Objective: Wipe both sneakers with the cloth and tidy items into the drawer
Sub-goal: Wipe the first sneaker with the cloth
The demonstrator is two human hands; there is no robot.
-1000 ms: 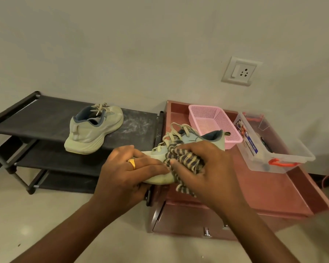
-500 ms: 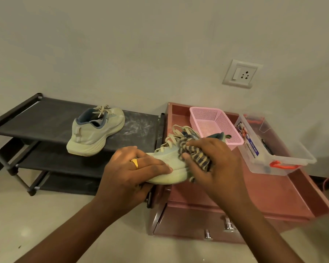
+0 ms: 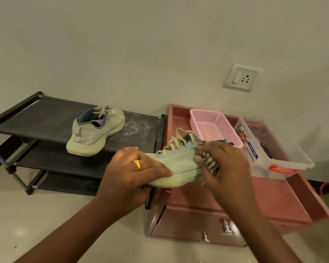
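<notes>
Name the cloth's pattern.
The cloth has dark and tan stripes, clearest in the head view.

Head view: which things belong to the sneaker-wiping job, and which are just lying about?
Job: held sneaker, striped cloth, second sneaker, drawer, left hand, right hand; perhaps pink basket, clear multi-box.
Lying about: shoe rack, wall socket.
</notes>
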